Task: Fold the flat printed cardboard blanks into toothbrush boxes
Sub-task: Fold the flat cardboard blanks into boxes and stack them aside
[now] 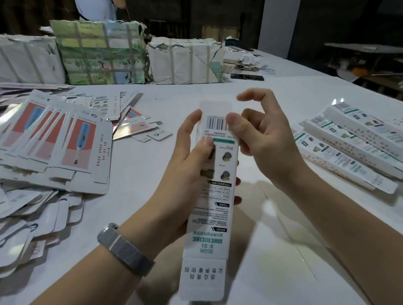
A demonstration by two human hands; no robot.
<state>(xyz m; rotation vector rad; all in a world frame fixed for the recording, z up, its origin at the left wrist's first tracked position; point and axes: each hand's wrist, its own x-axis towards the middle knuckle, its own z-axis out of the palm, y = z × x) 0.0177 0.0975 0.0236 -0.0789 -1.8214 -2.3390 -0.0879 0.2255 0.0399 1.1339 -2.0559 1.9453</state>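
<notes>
Across the white table [214, 92], taped paper bundles [102, 53] are lining the far edge. Flat printed blanks [54, 139] are sprawling in a heap to my left; folded toothbrush boxes [357, 142] are lying side by side to my right. Mid-table, above the surface, I'm holding one half-formed box [212, 200], both end flaps open. My left hand [192, 168] is gripping its middle, thumb on the printed face, fingers wrapped behind. My right hand [265, 134] is pinching its top by the barcode with the thumb, other fingers curled loosely. A metal watch band [126, 250] is sitting on my left wrist.
</notes>
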